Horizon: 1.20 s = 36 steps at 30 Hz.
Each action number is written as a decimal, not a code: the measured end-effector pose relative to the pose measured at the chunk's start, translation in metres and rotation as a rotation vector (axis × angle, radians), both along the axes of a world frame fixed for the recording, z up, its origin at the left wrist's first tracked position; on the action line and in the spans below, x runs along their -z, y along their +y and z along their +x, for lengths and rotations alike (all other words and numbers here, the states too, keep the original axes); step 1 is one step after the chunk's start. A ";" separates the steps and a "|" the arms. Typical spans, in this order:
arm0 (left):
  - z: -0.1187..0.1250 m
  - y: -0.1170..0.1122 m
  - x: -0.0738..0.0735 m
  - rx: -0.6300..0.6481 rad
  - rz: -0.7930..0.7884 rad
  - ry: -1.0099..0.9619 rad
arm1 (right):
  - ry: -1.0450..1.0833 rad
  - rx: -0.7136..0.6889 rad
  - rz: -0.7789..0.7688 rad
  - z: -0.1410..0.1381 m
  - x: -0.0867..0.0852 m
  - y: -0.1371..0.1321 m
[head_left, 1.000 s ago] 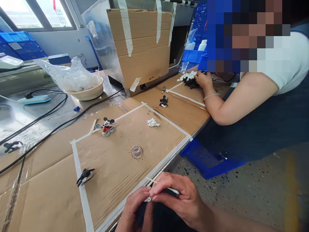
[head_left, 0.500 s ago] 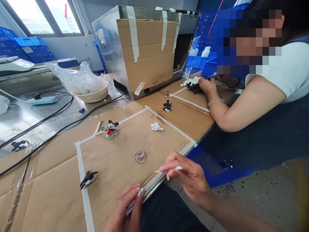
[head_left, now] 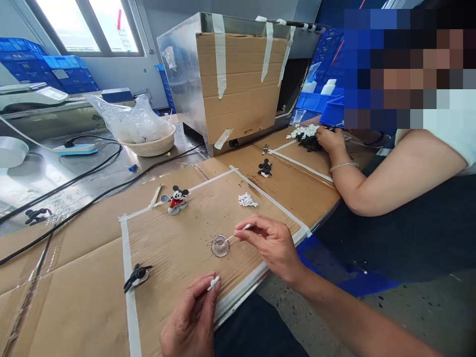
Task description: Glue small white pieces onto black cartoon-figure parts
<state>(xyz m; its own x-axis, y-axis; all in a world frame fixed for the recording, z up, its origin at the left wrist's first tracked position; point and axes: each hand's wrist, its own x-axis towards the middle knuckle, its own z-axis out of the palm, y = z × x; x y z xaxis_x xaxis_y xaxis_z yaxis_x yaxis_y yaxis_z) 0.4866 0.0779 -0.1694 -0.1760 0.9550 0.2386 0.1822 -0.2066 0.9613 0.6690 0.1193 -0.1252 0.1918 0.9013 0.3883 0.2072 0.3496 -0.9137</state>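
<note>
My left hand (head_left: 194,313) is closed at the front edge of the cardboard, pinching a small white plastic part (head_left: 213,283) between thumb and fingertips. My right hand (head_left: 270,244) is closed on a cotton swab (head_left: 229,238); one white tip shows above the fingers. The swab's thin bare end points down to the left, at the rim of a small clear cup (head_left: 220,246); whether it touches is too small to tell. Behind the cup lies a pile of small white parts (head_left: 247,200). A painted mouse figurine (head_left: 178,199) stands at the back left.
Black part-built figures lie on the left tape line (head_left: 137,276) and beyond the right one (head_left: 265,167). A co-worker's hand (head_left: 330,141) is at white and black parts at the back right. A metal box with a cardboard front (head_left: 238,84), a basket (head_left: 150,147) and a black cable (head_left: 111,192) stand or run behind.
My right hand has moved left and away from me, bringing the swab's bare end to the clear cup. My left hand has shifted slightly, still pinching the white part. The view has turned slightly.
</note>
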 end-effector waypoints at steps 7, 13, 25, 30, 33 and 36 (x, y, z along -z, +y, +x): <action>-0.005 0.006 -0.002 0.074 0.138 -0.007 | -0.109 0.030 0.049 -0.005 0.001 0.008; -0.013 0.011 0.000 0.142 0.292 0.177 | -0.215 0.056 0.102 -0.004 -0.002 0.007; -0.018 0.013 0.003 0.153 0.306 0.280 | -0.122 0.030 -0.005 -0.005 0.001 0.007; -0.017 0.012 0.002 0.141 0.295 0.293 | -0.097 0.048 -0.018 -0.004 0.003 0.008; -0.016 0.011 0.002 0.139 0.283 0.287 | -0.082 0.040 -0.050 -0.004 0.001 0.007; -0.015 0.010 0.001 0.135 0.272 0.281 | 0.030 0.003 -0.089 -0.005 -0.001 0.008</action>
